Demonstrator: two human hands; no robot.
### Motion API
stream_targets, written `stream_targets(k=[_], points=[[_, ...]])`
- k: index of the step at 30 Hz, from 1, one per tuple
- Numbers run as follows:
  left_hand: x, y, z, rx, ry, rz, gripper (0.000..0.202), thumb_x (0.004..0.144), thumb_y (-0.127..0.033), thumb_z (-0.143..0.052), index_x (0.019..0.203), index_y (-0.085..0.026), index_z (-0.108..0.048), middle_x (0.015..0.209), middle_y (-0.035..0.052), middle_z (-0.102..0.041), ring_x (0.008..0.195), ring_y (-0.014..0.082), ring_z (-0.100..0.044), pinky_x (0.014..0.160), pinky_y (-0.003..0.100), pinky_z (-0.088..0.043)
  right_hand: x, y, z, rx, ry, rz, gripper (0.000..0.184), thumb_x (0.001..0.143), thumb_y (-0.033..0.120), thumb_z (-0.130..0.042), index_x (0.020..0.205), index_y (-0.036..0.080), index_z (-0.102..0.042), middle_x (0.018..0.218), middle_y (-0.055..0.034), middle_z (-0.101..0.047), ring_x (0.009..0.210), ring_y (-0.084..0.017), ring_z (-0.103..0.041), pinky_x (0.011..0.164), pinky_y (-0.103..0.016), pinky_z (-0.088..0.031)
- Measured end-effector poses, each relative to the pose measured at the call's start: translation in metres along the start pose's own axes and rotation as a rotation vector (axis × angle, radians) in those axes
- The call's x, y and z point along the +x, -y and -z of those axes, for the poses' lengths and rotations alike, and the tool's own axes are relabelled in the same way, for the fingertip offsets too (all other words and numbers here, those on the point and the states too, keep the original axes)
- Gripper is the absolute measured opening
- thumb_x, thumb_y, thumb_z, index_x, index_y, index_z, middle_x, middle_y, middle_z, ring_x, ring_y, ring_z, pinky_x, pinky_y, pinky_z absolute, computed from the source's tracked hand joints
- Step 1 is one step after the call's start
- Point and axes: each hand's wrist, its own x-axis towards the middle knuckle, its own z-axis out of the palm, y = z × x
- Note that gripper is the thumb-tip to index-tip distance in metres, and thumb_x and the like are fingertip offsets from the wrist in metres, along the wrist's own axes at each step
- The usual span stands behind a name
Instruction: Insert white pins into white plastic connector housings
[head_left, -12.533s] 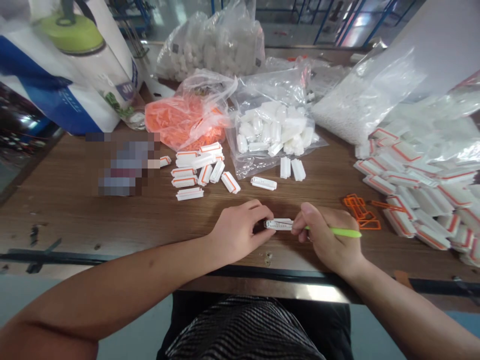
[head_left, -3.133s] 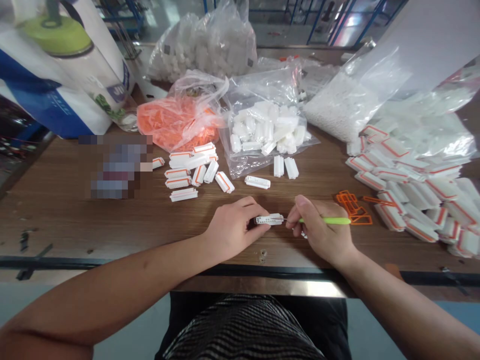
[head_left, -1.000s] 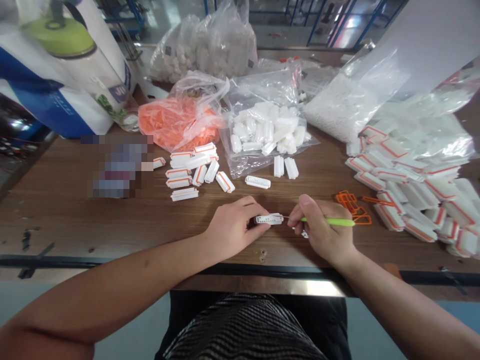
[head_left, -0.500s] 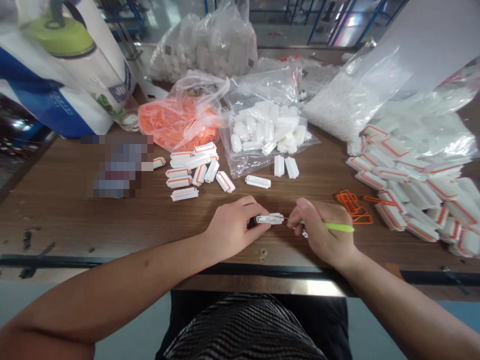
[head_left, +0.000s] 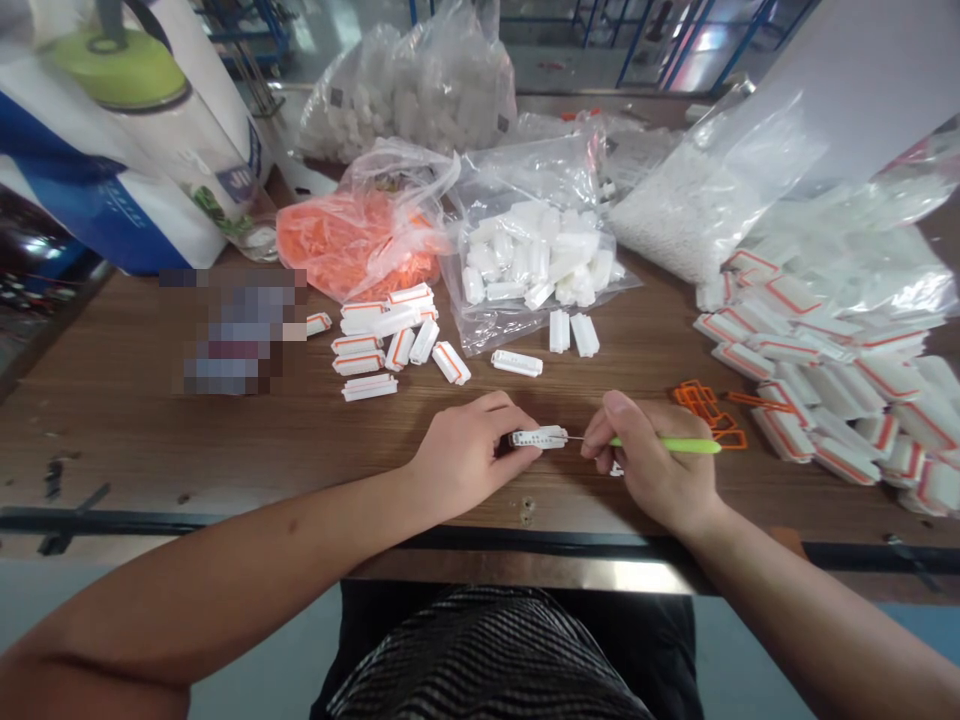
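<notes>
Between the thumb and fingers of my left hand [head_left: 469, 450] is a white plastic connector housing [head_left: 541, 438] with rows of small holes, held just above the wooden table; its left end is hidden by the fingers. My right hand [head_left: 652, 455] is closed round a thin metal pick with a bright green handle [head_left: 686, 445]. The pick's tip reaches the right part of the housing's face; whether it sits inside a hole I cannot tell. Small white pieces [head_left: 616, 468] show below my right fingers. Another white housing [head_left: 516, 363] lies behind my left hand.
White housings with orange frames [head_left: 358, 345] lie in a group at the left, with a larger pile [head_left: 855, 400] at the right. Loose orange frames [head_left: 705, 410] sit beside that pile. Bags of orange parts [head_left: 360, 240] and white housings [head_left: 536, 250] stand behind, near a green-lidded bottle [head_left: 127, 75].
My right hand has shifted slightly right with the green-handled pick, whose handle now lies flatter. My left hand and the housing have stayed in place.
</notes>
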Motion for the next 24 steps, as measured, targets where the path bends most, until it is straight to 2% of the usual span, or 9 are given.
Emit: stream_targets(k=[4,9,20,24], points=[[-0.0003,0.0004,0.0001,0.000,0.009,0.007,0.014,0.087,-0.025,-0.068,0.099,-0.020,-0.071,0.088,-0.0004,-0.064,0.064,0.0093,-0.054,0.059,0.023,-0.042,-0.0008,0.0009,-0.0005,0.008,0.011,-0.026,0.052,0.100,0.037,-0.046,0.055,0.017,-0.063,0.053,-0.0010,-0.063,0.039,-0.007,-0.054,0.039,-0.020,-0.042],[-0.0007,-0.0005,0.0000,-0.012,0.002,0.003,0.013,0.088,-0.025,-0.067,0.099,-0.020,-0.071,0.087,-0.0002,-0.064,0.064,0.0092,-0.054,0.060,0.023,-0.043,-0.0005,0.0027,-0.0002,0.057,-0.038,-0.033,0.052,0.099,0.039,-0.049,0.053,0.018,-0.062,0.052,-0.0022,-0.063,0.038,-0.008,-0.054,0.037,-0.020,-0.040],[-0.0001,-0.0002,-0.0001,0.014,0.005,0.009,0.014,0.087,-0.025,-0.068,0.099,-0.020,-0.071,0.086,-0.0002,-0.064,0.065,0.0098,-0.054,0.059,0.023,-0.041,0.0018,0.0009,-0.0010,0.009,-0.008,-0.057,0.053,0.099,0.040,-0.047,0.054,0.017,-0.061,0.051,-0.0016,-0.063,0.037,-0.008,-0.054,0.038,-0.020,-0.042],[-0.0002,-0.0004,-0.0003,0.004,0.003,0.009,0.013,0.087,-0.025,-0.068,0.099,-0.020,-0.071,0.087,0.0000,-0.064,0.064,0.0095,-0.054,0.060,0.023,-0.042,0.0037,0.0035,-0.0014,-0.015,-0.022,-0.107,0.053,0.098,0.043,-0.048,0.052,0.017,-0.061,0.049,-0.0017,-0.062,0.036,-0.008,-0.054,0.036,-0.019,-0.041]])
